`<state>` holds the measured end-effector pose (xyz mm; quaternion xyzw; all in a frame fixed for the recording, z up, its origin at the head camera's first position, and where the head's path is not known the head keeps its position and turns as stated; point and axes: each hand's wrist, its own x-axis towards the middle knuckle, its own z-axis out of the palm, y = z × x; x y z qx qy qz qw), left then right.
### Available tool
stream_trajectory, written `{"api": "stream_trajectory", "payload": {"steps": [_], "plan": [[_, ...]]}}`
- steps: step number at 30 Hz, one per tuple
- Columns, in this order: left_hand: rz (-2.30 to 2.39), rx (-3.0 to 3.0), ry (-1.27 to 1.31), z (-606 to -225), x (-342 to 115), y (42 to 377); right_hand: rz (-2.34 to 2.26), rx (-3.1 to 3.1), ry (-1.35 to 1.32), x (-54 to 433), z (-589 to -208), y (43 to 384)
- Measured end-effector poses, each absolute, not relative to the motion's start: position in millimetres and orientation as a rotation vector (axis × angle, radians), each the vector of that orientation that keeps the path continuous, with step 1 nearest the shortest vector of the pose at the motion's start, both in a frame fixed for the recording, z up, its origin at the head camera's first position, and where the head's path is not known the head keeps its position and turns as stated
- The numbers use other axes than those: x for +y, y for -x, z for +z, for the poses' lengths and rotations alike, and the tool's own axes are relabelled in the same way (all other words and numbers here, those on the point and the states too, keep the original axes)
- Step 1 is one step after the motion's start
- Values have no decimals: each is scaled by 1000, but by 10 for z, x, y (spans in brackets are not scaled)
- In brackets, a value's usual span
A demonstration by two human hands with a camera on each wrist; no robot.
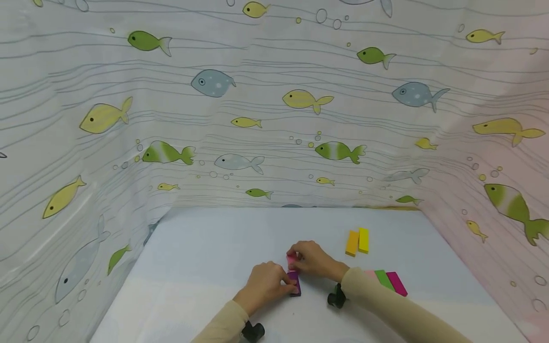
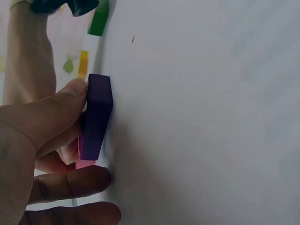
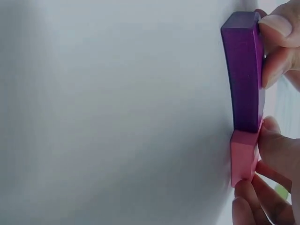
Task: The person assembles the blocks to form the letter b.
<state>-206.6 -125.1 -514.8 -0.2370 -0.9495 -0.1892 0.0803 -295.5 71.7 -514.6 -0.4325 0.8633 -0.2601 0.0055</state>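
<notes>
A purple block (image 3: pixel 243 75) lies on the white table (image 1: pixel 193 267), end to end with a pink block (image 3: pixel 243 157). My left hand (image 1: pixel 266 283) grips the purple block near its close end, the thumb on one side. In the left wrist view, two of that hand's fingers stretch out past the block. My right hand (image 1: pixel 315 259) pinches the pink block between thumb and fingers at the purple block's far end. The two blocks meet at their short ends in the right wrist view. Fingers partly hide the pink block in the head view.
Farther back on the right lie an orange block (image 1: pixel 352 243) and a yellow block (image 1: pixel 363 240). A light pink block, a green block (image 1: pixel 384 280) and a magenta block (image 1: pixel 396 284) lie beyond my right sleeve (image 1: pixel 386 305). Fish-printed cloth (image 1: pixel 274 143) surrounds the table's back and sides.
</notes>
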Motion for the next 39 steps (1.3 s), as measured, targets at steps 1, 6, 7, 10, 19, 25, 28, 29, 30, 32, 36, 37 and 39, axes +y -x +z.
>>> {"api": "stream_trajectory", "payload": {"steps": [1, 6, 7, 10, 19, 25, 28, 29, 30, 32, 36, 37, 39], "plan": [[-575, -2844, 701, -5140, -1290, 2041, -818, 2703, 1366, 679, -5151, 2940], [-645, -2865, 663, -5133, -1445, 1956, -829, 2704, 1391, 523, -5164, 2866], [-654, -2865, 657, -5135, -1473, 1943, -829, 2705, 1385, 492, -5164, 2850], [-683, -2867, 638, -5143, -1547, 1917, -835, 2715, 1395, 413, -5165, 2820], [-754, -2914, 529, -5152, -1661, 1847, -819, 2754, 1397, 302, -5186, 2745], [-866, -2920, 465, -5173, -1718, 1717, -828, 2742, 1410, 262, -5240, 2670], [-905, -2901, 447, -5177, -1740, 1652, -837, 2740, 1422, 250, -5249, 2631], [-918, -2894, 437, -5182, -1743, 1640, -837, 2741, 1417, 248, -5245, 2621], [-923, -2888, 432, -5191, -1746, 1631, -840, 2742, 1412, 247, -5244, 2615], [-934, -2880, 413, -5218, -1747, 1611, -847, 2740, 1414, 245, -5243, 2600], [-951, -2853, 401, -5294, -1739, 1544, -865, 2728, 1413, 251, -5281, 2566], [-955, -2835, 405, -5305, -1737, 1528, -872, 2727, 1416, 252, -5287, 2560], [-964, -2800, 420, -5325, -1737, 1504, -879, 2729, 1421, 254, -5302, 2557]]}}
